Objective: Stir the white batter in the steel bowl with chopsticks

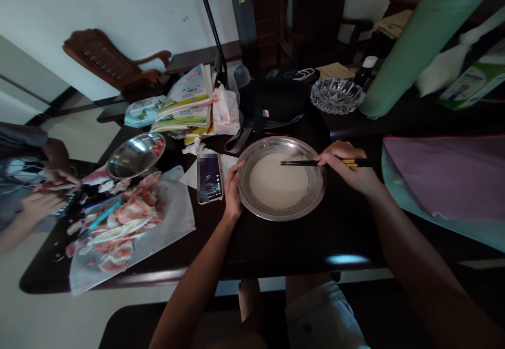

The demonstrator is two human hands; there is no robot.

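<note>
A wide metal bowl [252, 208] stands on the dark table in front of me, with a milky off-white liquid [279, 183] in it. My left hand [233, 191] grips the bowl's left rim, thumb on top and fingers against the outer side. In my right hand [347, 166] is a pair of black chopsticks [302, 163] with gold-banded ends, held nearly level. Their tips are over the liquid; whether they touch its surface I cannot tell. Just left of the bowl lies a phone [210, 178] with its screen lit.
At left, reddish-white peels [130, 217] cover a plastic sheet [177, 191], beside a steel bowl [132, 157]. A co-worker's hands [45, 201] handle similar pieces there. Behind are books [185, 101], a black bag [272, 96], a glass dish [337, 96] and a tall green flask [422, 49].
</note>
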